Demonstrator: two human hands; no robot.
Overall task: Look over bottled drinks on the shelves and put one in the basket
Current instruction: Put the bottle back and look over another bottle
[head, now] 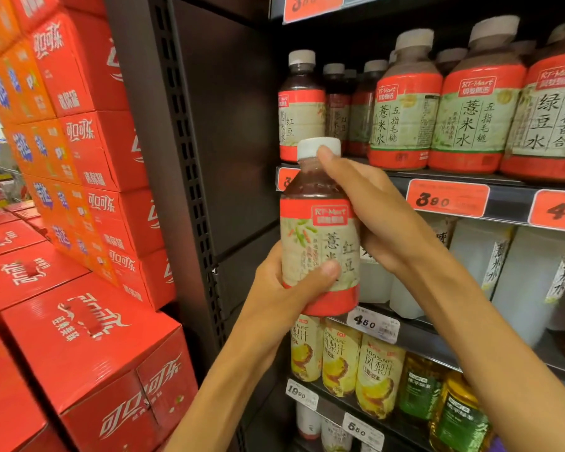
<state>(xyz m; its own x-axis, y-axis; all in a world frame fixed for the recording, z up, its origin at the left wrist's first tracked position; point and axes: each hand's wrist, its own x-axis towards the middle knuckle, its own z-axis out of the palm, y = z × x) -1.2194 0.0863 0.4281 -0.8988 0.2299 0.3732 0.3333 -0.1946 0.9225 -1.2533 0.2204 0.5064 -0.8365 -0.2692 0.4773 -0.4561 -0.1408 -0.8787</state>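
Note:
A bottle of dark red drink (317,230) with a white cap and a red and cream label is held upright in front of the shelves. My left hand (294,285) grips its lower part, thumb across the label. My right hand (379,210) grips its upper part from the right, thumb reaching up to the cap. Behind it, a shelf (450,184) carries more bottles of the same kind (302,106) and similar ones with cream labels (405,102). No basket is in view.
Stacked red cola cartons (88,340) fill the left side, next to the dark shelf upright (190,151). Lower shelves hold clear bottles (477,256), yellow juice bottles (340,360) and green-labelled bottles (421,389). Red price tags (447,199) line the shelf edges.

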